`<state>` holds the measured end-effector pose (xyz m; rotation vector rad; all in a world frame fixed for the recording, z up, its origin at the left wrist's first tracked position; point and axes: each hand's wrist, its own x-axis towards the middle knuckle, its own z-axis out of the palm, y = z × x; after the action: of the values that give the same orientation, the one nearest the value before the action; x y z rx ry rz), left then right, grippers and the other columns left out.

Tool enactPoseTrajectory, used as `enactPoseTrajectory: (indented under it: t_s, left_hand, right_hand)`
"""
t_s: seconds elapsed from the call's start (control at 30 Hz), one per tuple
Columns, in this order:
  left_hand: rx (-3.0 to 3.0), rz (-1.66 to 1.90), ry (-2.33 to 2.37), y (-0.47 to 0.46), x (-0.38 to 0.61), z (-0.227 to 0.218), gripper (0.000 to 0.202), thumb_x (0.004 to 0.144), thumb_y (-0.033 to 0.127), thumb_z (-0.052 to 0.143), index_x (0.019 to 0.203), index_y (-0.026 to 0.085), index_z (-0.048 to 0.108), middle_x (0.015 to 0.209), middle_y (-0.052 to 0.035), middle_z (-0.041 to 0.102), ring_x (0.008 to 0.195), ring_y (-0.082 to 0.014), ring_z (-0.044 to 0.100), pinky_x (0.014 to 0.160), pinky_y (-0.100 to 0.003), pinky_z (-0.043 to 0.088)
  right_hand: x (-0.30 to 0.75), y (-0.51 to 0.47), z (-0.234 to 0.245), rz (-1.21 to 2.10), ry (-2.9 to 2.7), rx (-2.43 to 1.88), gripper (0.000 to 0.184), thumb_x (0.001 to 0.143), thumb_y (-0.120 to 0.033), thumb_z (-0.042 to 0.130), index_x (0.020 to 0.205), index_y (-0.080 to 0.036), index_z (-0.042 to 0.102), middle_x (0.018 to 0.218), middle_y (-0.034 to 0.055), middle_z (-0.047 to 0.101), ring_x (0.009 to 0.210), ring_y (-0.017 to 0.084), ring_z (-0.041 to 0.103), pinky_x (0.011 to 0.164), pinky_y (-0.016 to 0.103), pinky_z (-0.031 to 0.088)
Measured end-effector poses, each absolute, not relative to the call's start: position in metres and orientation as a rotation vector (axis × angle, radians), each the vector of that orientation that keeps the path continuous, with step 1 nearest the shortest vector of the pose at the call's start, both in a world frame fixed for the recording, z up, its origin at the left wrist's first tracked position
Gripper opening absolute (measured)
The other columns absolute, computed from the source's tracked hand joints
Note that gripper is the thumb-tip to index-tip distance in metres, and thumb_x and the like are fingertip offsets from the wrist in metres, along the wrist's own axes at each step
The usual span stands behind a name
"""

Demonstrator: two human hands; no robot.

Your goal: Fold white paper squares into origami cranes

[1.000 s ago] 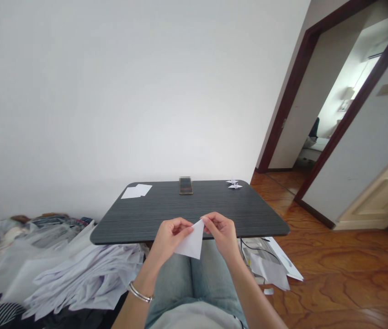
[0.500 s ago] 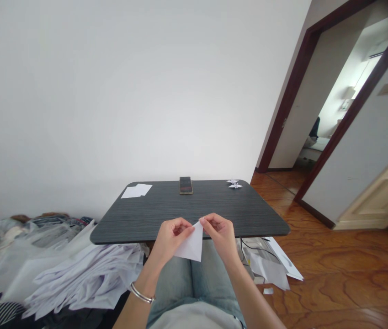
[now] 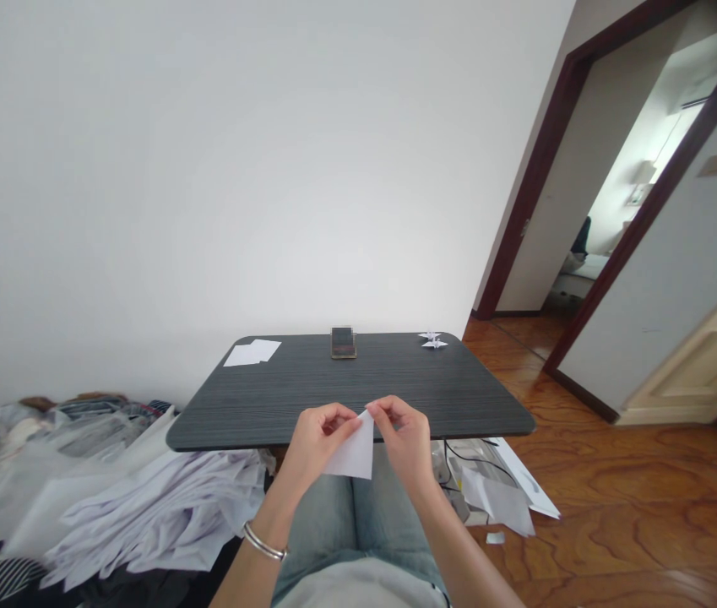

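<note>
A folded white paper (image 3: pixel 354 454) hangs point-up between both my hands, over my lap, just in front of the near edge of the dark table (image 3: pixel 307 401). My left hand (image 3: pixel 317 439) pinches its left edge, fingers curled, a bracelet on that wrist. Pinching the top corner from the right is my right hand (image 3: pixel 404 437), fingers also curled.
On the table's far side lie white paper sheets (image 3: pixel 252 352) at the left, a phone (image 3: pixel 344 342) in the middle and two small folded paper cranes (image 3: pixel 432 340) at the right. A heap of papers and clothes (image 3: pixel 111 498) fills the left. More papers (image 3: pixel 501 490) lie on the wooden floor.
My hands have drawn slightly closer together and a little lower, and the paper's top corner now sits tighter between the fingertips. Nothing on the table has moved.
</note>
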<state>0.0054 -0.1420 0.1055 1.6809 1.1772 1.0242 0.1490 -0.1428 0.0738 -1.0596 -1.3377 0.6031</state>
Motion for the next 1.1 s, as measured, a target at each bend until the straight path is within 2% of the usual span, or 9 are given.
enactPoseTrajectory:
  t_s: [0.23,0.43,0.6,0.9,1.1]
  left_hand:
    - [1.676,1.077,1.163,-0.1395,0.0065,0.1011,0.029,0.072,0.039,0.062,0.065,0.012,0.063,0.059,-0.0026,0.060,0.053,-0.0114,0.048,0.048,-0.021,0.034]
    - [1.673,1.075,1.181,-0.1401,0.0063,0.1021,0.030,0.071,0.041,0.062,0.063,0.012,0.063,0.058,-0.0024,0.060,0.053,-0.0118,0.049,0.049,-0.021,0.035]
    - [1.685,1.076,1.175,-0.1413,0.0068,0.1039,0.030,0.071,0.042,0.063,0.062,0.013,0.062,0.057,-0.0018,0.060,0.053,-0.0117,0.050,0.048,-0.020,0.036]
    - [1.704,1.069,1.155,-0.1425,0.0075,0.1055,0.030,0.071,0.041,0.064,0.062,0.013,0.064,0.057,-0.0028,0.060,0.052,-0.0115,0.049,0.047,-0.020,0.036]
    - [1.724,1.071,1.153,-0.1418,0.0064,0.1066,0.029,0.071,0.040,0.063,0.062,0.012,0.064,0.058,-0.0024,0.061,0.053,-0.0115,0.049,0.049,-0.020,0.036]
  right_hand:
    - [0.1476,-0.1426,0.0712,0.741,-1.211,-0.974,0.013,0.076,-0.031,0.064,0.075,-0.018,0.062,0.067,0.0022,0.064,0.062,0.015,0.058,0.057,0.025,0.044]
    - [0.1496,-0.1428,0.0717,0.736,-1.262,-0.952,0.014,0.075,-0.031,0.064,0.069,-0.018,0.062,0.066,0.0022,0.063,0.063,0.015,0.058,0.056,0.024,0.044]
    - [0.1495,-0.1411,0.0731,0.874,-1.200,-0.860,0.016,0.073,-0.032,0.066,0.068,-0.017,0.063,0.068,0.0035,0.064,0.063,0.015,0.057,0.058,0.026,0.045]
    - [0.1457,-0.1438,0.0787,0.959,-1.042,-0.775,0.016,0.066,-0.027,0.071,0.059,-0.018,0.059,0.066,0.0027,0.063,0.061,0.014,0.055,0.057,0.025,0.044]
    - [0.1447,-0.1434,0.0805,0.976,-1.002,-0.755,0.017,0.064,-0.025,0.073,0.062,-0.018,0.058,0.064,0.0013,0.063,0.060,0.013,0.056,0.059,0.025,0.045]
